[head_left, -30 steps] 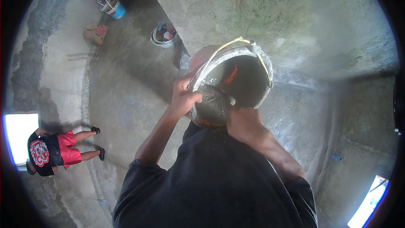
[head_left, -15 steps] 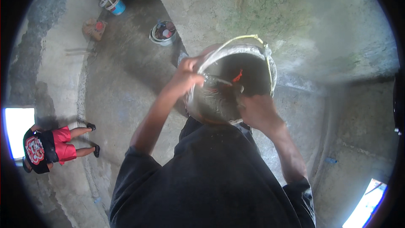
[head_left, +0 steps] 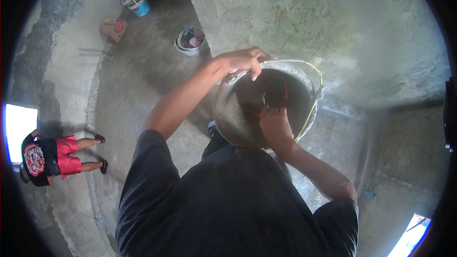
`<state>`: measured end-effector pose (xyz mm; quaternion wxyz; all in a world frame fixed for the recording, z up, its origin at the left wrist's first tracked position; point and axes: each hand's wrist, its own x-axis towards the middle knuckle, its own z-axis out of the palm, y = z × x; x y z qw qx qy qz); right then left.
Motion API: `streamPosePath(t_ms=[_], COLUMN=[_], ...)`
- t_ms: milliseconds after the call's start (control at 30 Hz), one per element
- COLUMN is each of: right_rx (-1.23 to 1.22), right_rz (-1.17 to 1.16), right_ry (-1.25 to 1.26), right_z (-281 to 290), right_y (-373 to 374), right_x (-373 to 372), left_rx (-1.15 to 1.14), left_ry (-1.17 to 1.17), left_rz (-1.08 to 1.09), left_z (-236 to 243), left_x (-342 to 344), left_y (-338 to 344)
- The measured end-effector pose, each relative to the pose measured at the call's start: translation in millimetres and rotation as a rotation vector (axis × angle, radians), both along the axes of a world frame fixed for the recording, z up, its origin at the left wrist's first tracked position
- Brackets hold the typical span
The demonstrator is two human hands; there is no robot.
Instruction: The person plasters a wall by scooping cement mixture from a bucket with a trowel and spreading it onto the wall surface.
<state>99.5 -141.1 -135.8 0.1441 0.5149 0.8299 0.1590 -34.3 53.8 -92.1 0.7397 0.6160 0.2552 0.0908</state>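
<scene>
A grey, smeared bucket (head_left: 226, 116) is held tilted in front of my body, its mouth facing up toward me. My left hand (head_left: 243, 62) grips its far left rim, fingers curled over the edge. Inside the mouth, my right hand (head_left: 275, 124) is closed; a small pale end shows by its fingers, but what it holds is hidden in the shade. An orange-red streak (head_left: 286, 92) shows on the dark interior. The thin pale bail handle (head_left: 315, 69) lies along the bucket's right side.
Ahead on the concrete floor (head_left: 143, 71) stands a pail of assorted items (head_left: 190, 50). Farther off are a blue-and-white bucket (head_left: 139, 6) and a brown paper sack (head_left: 113, 28). A person in red shorts (head_left: 68, 157) is at the left by a bright opening. A concrete wall (head_left: 304, 24) rises at the right.
The bucket has tilted and shifted slightly right. My left hand has moved up and right along its rim. My right hand has moved slightly within the mouth.
</scene>
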Motion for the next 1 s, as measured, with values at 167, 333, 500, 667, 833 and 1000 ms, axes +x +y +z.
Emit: streamPosePath(t_ms=[167,333,500,667,833,1000], right_rx=[-0.273,-0.135,-0.13,-0.229,-0.512,-0.537], right_rz=[-0.055,-0.177,-0.048,-0.03,-0.439,-0.473], right_ry=[0.032,0.068,0.085,0.051,0.447,0.607], right_z=[21.3,22.9,-10.1,-15.1,28.4,10.2], right_y=[0.2,30.1,11.6,-8.4,20.3,21.1], right_x=[21.0,19.1,19.2,31.3,34.7,30.4], left_rx=[-0.037,-0.024,-0.015,-0.006,-0.046,-0.048], left_ry=[0.022,0.005,0.045,0.019,-0.03,-0.041], left_rz=[0.04,0.064,-0.014,0.029,-0.042,-0.041], left_z=[-23.7,-37.6,-24.5,-37.2,-25.7,-27.4], left_x=[-6.4,4.2,16.0,10.7,11.3,14.2], left_y=[11.8,14.4,13.4,12.9,11.8,11.3])
